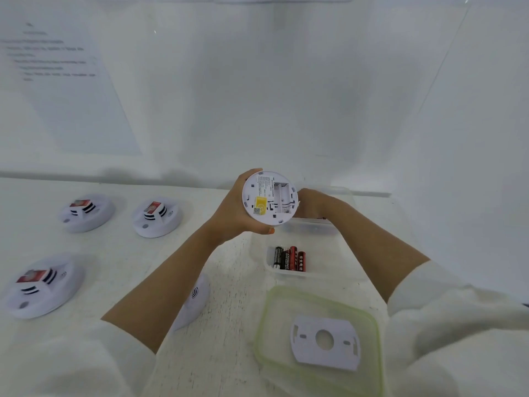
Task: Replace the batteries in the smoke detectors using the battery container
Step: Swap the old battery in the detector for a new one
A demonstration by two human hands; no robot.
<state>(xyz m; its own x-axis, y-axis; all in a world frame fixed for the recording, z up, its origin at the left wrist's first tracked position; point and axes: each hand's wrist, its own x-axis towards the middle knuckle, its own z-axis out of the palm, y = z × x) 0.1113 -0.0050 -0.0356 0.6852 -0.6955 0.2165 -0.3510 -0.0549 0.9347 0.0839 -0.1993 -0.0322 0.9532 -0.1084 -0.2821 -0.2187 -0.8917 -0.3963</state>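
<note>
Centrally in the frame, the left grip (232,209), a bare hand, holds a round white smoke detector (269,198) up off the table (220,285), with its fingers curled round the left edge and the thumb under the lower rim. The detector's underside faces the camera, showing a yellow sticker and an uncovered battery bay on its right half. The bay looks empty.

The right grip (310,206) sits just beside the detector's right edge, with its fingers tucked behind the casing. I cannot tell whether it is closed on anything.

Directly below the hands, at centre right, stands the clear battery container (289,277). Several red and black batteries (289,258) lie side by side in its near end. Its green-rimmed lid (259,336) lies flat on the table at lower right, with a white mounting plate (325,342) resting on it.

Three more detectors rest face up on the left side of the table: one at far left (87,213), one nearer the middle (157,217) and one at lower left (43,285). A fourth (196,300) is partly hidden under the left forearm.

A printed sheet (60,87) hangs on the wall at upper left, and its text is too blurred to read.
</note>
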